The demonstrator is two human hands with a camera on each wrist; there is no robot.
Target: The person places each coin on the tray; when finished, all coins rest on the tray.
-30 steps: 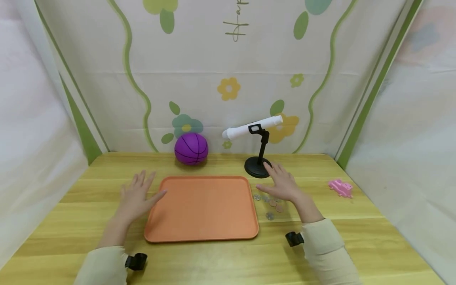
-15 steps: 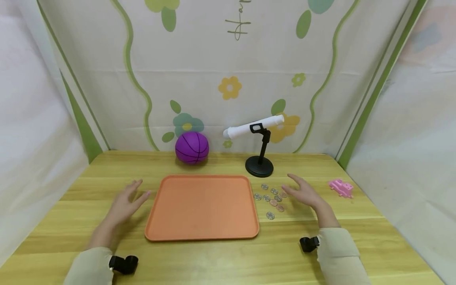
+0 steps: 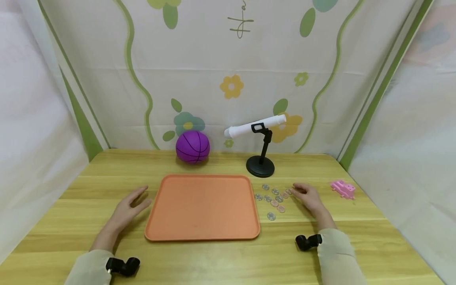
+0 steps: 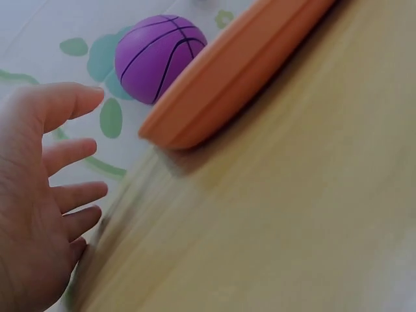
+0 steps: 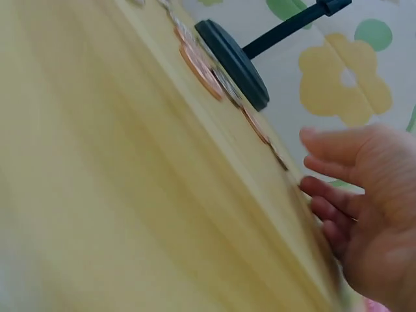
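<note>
My left hand (image 3: 128, 208) is just left of the orange tray (image 3: 203, 208), its fingers loosely bent and nothing between them. In the left wrist view that hand (image 4: 45, 188) shows its thumb and fingers spread, apart from the tray's corner (image 4: 195, 117). On the right, my right hand (image 3: 310, 198) is low over the table, fingertips right at the outermost silver coin (image 3: 289, 191). The right wrist view shows thumb and fingers of the hand (image 5: 364, 195) apart, holding nothing. Several silver and copper coins, one a copper coin (image 3: 274, 203), lie flat between tray and right hand.
Behind the tray sits a purple basketball (image 3: 192, 147). A white microphone (image 3: 246, 128) rests tilted in a black stand (image 3: 260, 166) behind the coins. Far right lies a pink toy (image 3: 343, 189). A printed curtain (image 3: 199, 55) closes off the table's back and sides.
My left hand has shifted left, off the tray's edge. The right hand has moved right from above the coins and come down at their right side, uncovering most of them.
</note>
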